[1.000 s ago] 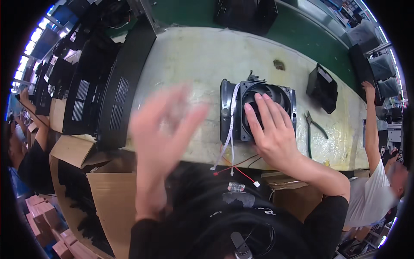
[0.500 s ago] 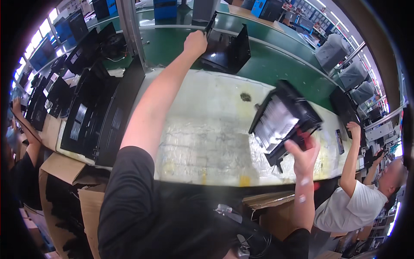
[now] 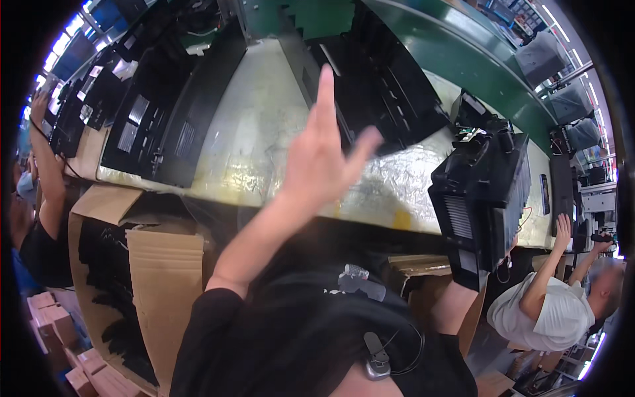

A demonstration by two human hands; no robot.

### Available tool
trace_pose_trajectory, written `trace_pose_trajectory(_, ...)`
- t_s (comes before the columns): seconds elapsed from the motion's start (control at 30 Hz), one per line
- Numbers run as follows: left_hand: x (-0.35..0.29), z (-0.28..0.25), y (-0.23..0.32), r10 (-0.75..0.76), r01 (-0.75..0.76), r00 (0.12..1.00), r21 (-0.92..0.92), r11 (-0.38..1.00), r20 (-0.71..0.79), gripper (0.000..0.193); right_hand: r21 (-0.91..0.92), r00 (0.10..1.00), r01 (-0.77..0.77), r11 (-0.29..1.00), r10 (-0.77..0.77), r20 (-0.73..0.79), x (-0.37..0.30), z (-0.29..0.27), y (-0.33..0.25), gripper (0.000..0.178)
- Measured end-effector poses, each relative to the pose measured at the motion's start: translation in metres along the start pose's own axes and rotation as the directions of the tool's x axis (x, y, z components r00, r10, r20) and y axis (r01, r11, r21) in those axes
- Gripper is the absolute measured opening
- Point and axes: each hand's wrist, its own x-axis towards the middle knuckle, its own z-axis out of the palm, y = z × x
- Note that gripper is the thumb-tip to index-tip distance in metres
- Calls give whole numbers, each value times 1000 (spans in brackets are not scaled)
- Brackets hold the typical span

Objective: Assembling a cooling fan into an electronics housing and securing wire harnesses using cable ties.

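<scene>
My left hand is raised over the bench in front of a large black open housing. Its fingers are stretched out, the thumb apart, slightly blurred, with nothing in them. The housing has tall side walls and slots and lies tilted on the bench. On the right, a boxy black assembly with a ribbed grey side and a small green circuit board on top is held up near the bench's front edge. My right hand grips it from behind, mostly hidden by it; the forearm comes up below.
The bench has a pale, film-covered top. More black housings stand on its left. An open cardboard box is below the left front edge. A phone-like dark object lies at the right. Co-workers stand at both sides.
The large black housing has come nearer, onto the pale bench top. My left hand has let go of the black part at the back. The assembly in my right hand has turned and moved right.
</scene>
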Motion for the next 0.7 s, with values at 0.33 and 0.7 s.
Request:
trace_pose_trajectory(0.33, 23, -9, -71, -650, 453, 751, -809, 375, 119, 114, -250, 956, -3, 968, -70, -285, -33, -59, -4, 60)
trace_pose_trajectory(0.7, 17, 2, -61, -647, 426, 757, -817, 388, 88, 90, -392, 929, -101, 914, -54, -366, 16, -31, 34, 46)
